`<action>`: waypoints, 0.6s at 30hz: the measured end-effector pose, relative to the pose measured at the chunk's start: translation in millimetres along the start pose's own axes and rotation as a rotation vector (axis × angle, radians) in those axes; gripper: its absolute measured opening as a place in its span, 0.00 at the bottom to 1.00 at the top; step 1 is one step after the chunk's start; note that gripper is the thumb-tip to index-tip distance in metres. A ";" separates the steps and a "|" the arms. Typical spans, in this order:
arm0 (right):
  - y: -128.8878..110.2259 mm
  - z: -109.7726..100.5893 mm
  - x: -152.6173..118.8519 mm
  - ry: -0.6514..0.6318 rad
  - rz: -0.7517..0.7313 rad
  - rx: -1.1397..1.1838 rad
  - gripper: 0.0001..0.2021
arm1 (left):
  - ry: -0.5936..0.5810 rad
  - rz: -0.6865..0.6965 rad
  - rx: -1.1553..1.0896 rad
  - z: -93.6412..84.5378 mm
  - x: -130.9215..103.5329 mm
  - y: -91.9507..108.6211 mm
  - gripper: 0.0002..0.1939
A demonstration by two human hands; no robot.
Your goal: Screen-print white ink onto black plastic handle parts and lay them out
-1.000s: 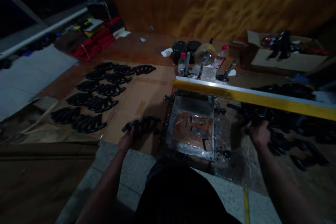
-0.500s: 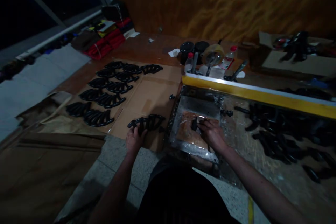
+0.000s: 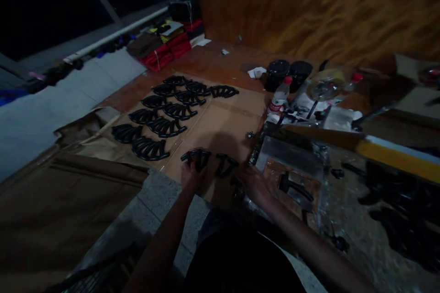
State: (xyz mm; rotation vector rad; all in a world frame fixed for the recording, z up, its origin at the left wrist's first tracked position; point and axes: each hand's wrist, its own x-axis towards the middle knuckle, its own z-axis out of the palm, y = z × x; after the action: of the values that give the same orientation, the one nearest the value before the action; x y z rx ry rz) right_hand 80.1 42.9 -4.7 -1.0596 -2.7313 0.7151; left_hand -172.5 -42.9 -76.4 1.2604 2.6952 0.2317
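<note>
1. Two groups of black curved handles lie near the close edge of the cardboard sheet: a left-hand group and a smaller right-hand group, with a narrow gap between them.
2. Your left hand is at the near side of the left-hand group, fingers bent and partly spread against it; whether they grip a handle, you cannot tell from this view.
3. Your right hand is at the sheet's right edge, near the smaller group. Dark blur hides its fingertips, so how far they are open, and whether they hold anything, cannot be told.
4. Best steady the left-hand group lightly, since a firm push could skew its spacing. Set or shift any handle by its end, keeping its curve in line with its neighbours.
5. Keep your wrists low but clear of the fanned handles on the sheet's left part; a dragging sleeve or forearm might upset them.
6. Right of the sheet is a metal plate, with a single curved handle over its brownish middle. Farther right lies a jumbled handle pile, where pieces could snag.
7. Watch the yellow-faced strip right of the sheet, the small black fitting by its right edge, and the red-capped bottle beyond its far right corner.
</note>
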 end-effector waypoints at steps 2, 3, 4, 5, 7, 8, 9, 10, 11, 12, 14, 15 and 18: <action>-14.9 9.0 23.7 -0.100 0.059 -0.007 0.11 | -0.064 0.016 -0.016 -6.4 8.2 7.4 0.32; -20.9 13.1 34.4 -0.162 0.116 -0.008 0.11 | -0.097 0.045 -0.018 -8.3 10.8 11.5 0.31; -25.9 17.1 44.0 -0.223 0.189 0.000 0.12 | -0.120 0.085 -0.014 -9.3 12.4 15.0 0.31; -29.9 20.9 52.2 -0.276 0.264 0.020 0.13 | -0.129 0.134 -0.008 -9.7 13.3 17.5 0.31; -35.8 27.9 64.0 -0.333 0.350 0.104 0.17 | -0.108 0.216 0.000 -9.1 13.7 17.8 0.31; -37.9 30.9 67.6 -0.338 0.354 0.155 0.18 | -0.088 0.239 -0.003 -8.7 13.5 15.8 0.31; -39.7 33.3 69.8 -0.337 0.343 0.201 0.19 | -0.070 0.249 -0.010 -8.5 13.1 12.7 0.31; -41.4 35.1 71.1 -0.338 0.330 0.235 0.19 | -0.053 0.248 -0.016 -8.5 12.4 9.1 0.32; -42.9 36.2 71.6 -0.339 0.325 0.252 0.20 | -0.040 0.244 -0.022 -8.4 11.2 5.7 0.32; -44.3 36.6 71.7 -0.336 0.327 0.257 0.20 | -0.028 0.240 -0.025 -8.3 9.4 3.0 0.32; -46.2 36.5 71.9 -0.326 0.342 0.255 0.20 | -0.018 0.256 -0.031 -7.1 4.1 1.7 0.31; -46.3 36.5 72.3 -0.321 0.346 0.253 0.20 | -0.024 0.282 -0.035 -5.9 1.0 3.6 0.31; -43.4 39.3 74.7 -0.325 0.344 0.259 0.20 | -0.081 0.385 -0.028 0.1 -6.7 18.0 0.29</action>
State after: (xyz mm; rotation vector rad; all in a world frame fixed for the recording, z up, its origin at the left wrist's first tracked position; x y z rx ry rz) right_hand -12.9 49.5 -22.7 -1.4759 -2.6215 1.3596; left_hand -154.8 -36.7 -72.3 1.7309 2.3535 0.2555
